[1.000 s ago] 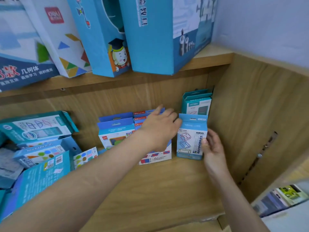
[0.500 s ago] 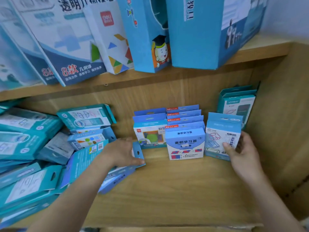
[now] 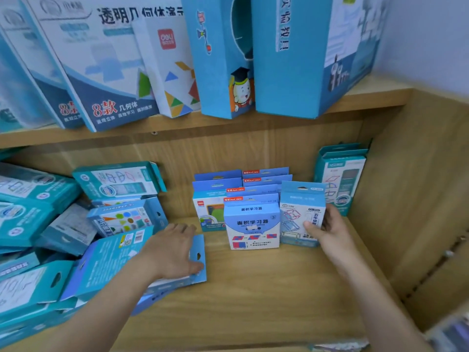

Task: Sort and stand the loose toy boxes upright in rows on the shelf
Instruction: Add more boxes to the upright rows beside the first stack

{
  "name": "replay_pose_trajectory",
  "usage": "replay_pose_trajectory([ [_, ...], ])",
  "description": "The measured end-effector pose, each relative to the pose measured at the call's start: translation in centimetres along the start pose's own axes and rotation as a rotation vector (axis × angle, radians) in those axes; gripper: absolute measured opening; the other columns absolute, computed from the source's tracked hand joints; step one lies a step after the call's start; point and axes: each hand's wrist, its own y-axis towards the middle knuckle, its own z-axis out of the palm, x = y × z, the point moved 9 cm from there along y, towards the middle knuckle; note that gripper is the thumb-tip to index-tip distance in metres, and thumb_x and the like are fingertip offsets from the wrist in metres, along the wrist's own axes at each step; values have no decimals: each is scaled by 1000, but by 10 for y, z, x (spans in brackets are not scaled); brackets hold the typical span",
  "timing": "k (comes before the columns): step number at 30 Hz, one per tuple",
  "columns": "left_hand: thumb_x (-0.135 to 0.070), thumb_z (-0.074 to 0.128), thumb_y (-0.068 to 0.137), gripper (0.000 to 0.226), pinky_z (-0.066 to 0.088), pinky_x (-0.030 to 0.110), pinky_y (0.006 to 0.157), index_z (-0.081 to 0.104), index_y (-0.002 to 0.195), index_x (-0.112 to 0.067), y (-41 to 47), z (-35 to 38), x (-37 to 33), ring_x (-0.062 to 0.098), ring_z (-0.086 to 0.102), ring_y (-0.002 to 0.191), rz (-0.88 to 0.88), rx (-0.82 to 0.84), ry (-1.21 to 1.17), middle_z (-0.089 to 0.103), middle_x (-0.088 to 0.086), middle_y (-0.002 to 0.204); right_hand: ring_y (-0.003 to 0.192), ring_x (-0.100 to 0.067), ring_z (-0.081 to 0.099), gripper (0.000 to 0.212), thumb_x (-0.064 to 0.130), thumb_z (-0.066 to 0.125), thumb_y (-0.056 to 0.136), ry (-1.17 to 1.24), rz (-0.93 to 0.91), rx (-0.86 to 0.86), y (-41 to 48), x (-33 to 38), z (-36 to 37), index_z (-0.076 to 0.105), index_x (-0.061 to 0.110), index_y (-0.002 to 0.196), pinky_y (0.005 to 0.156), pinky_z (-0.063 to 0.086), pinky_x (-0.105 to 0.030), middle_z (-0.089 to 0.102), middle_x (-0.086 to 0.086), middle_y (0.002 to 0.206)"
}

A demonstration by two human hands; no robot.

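Observation:
My left hand (image 3: 175, 252) lies on a flat blue toy box (image 3: 196, 271) at the edge of the loose pile, thumb at its front edge, fingers over its top. My right hand (image 3: 327, 229) grips the right side of an upright light-blue box (image 3: 298, 212) with cube outlines. To its left stand a row of blue boxes, a white-fronted box (image 3: 251, 224) foremost, and a second row (image 3: 210, 199) beside it. A pair of teal boxes (image 3: 340, 174) stands upright in the back right corner.
A jumbled pile of teal and blue boxes (image 3: 50, 224) fills the left of the wooden shelf (image 3: 253, 301). The upper shelf (image 3: 228, 123) carries large leaning boxes. A wooden side wall (image 3: 418, 199) closes the right.
My left hand left the standing row and went down-left onto the flat blue box by the pile. My right hand stays on the cube-outline box. The camera swung left.

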Motion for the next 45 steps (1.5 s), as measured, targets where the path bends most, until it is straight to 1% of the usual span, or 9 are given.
replay_pose_trajectory([
  [4, -50, 63, 81, 61, 47, 35, 88, 44, 132, -23, -6, -50, -18, 21, 47, 119, 51, -413, -171, 54, -2, 123, 100, -8, 61, 56, -5, 72, 76, -69, 103, 123, 13, 4, 4, 50, 31, 114, 87, 48, -32, 66, 9, 107],
  [9, -37, 78, 72, 98, 48, 30, 79, 12, 144, -41, 12, -47, -52, 19, 62, 102, 85, -398, -556, 53, -3, 131, 95, -7, 63, 51, -8, 71, 73, -137, 141, 206, 29, 12, 19, 56, 28, 107, 81, 50, -29, 69, 7, 104],
  [12, -30, 79, 72, 98, 48, 24, 71, 13, 142, -49, 18, -42, -49, 13, 64, 85, 55, -414, -640, 51, -5, 131, 100, -13, 65, 55, -8, 72, 70, -138, 159, 234, 36, 10, 25, 57, 28, 109, 91, 50, -38, 70, 4, 107],
  [24, -26, 77, 77, 78, 52, 35, 81, 28, 137, -35, 9, -43, -16, 19, 62, 95, -107, -417, -607, 57, 0, 123, 103, -11, 64, 57, 0, 79, 69, -202, 124, 386, 36, 12, 61, 55, 35, 107, 94, 50, -39, 70, 9, 106],
  [28, -30, 75, 78, 77, 51, 34, 81, 28, 138, -34, 2, -45, -16, 19, 59, 97, -120, -413, -545, 54, 0, 125, 104, -8, 63, 55, 1, 78, 73, -204, 56, 255, 38, 18, 38, 55, 31, 112, 93, 50, -35, 68, 13, 106],
  [31, -35, 79, 70, 85, 50, 39, 86, 31, 141, -30, -11, -71, -29, 25, 45, 119, -73, -601, -312, 44, 3, 135, 108, -10, 61, 54, 3, 74, 78, -266, 52, 199, 40, 18, 20, 52, 27, 120, 96, 49, -39, 66, 10, 111],
  [35, -30, 82, 64, 76, 51, 41, 85, 45, 131, -23, -20, -120, -97, 30, 47, 113, 228, -883, -155, 51, 10, 128, 110, -9, 52, 53, 6, 68, 85, -362, 48, 169, 43, 20, 11, 43, 23, 129, 97, 44, -34, 58, 8, 116],
  [41, -42, 70, 76, 87, 35, 42, 97, 17, 145, -34, 63, -131, -185, 27, 33, 129, 321, -544, -42, 42, 5, 137, 116, -16, 54, 47, 16, 67, 87, -533, 43, 221, 48, 21, 6, 47, 20, 130, 92, 42, -28, 61, 0, 125],
  [45, -36, 70, 79, 73, 44, 41, 90, 31, 140, -28, 92, -127, -191, 30, 44, 120, 293, -456, -48, 50, 8, 125, 96, -20, 63, 38, 49, 64, 84, -838, 53, 2, 44, 17, -18, 63, 18, 107, 75, 49, -30, 69, -1, 107],
])
